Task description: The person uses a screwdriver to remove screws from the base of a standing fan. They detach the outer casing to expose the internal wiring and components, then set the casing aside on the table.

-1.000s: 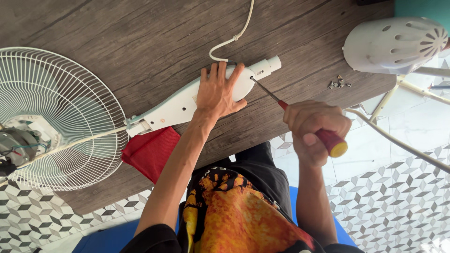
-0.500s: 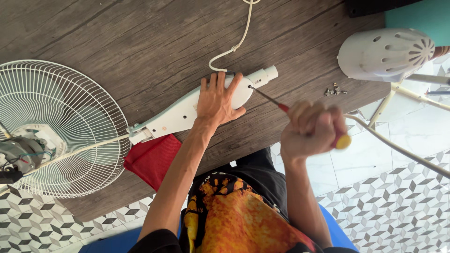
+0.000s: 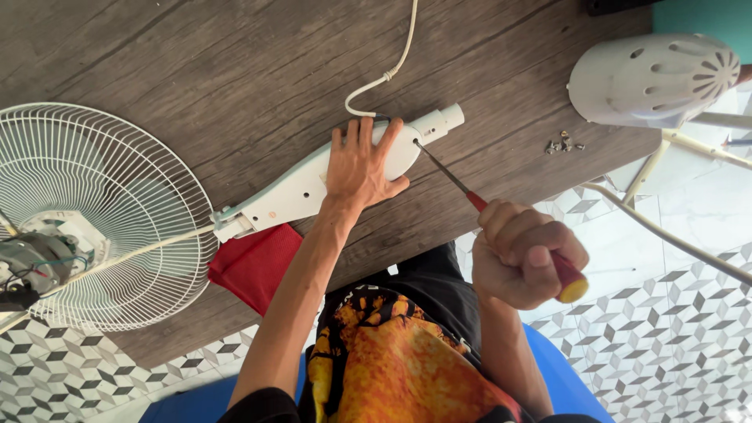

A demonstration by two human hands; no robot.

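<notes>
A white fan neck housing (image 3: 290, 196) lies slanted on the wooden table (image 3: 196, 70). My left hand (image 3: 364, 160) presses flat on its upper end, fingers spread. My right hand (image 3: 525, 254) is closed around the red and yellow handle of a screwdriver (image 3: 470, 200), whose metal tip touches the housing just right of my left hand. A white cord (image 3: 392, 66) runs from the housing toward the table's far side.
A white wire fan grille (image 3: 102, 211) with the bare motor (image 3: 35, 262) lies at the left. A red cloth (image 3: 254, 266) sits under the housing. Loose screws (image 3: 562, 145) lie near a white motor cover (image 3: 650, 78). White stand legs (image 3: 674, 235) cross the patterned floor at right.
My right hand has turned on the screwdriver handle while the tip stays at the housing. My left hand keeps pressing the housing. The view has shifted slightly.
</notes>
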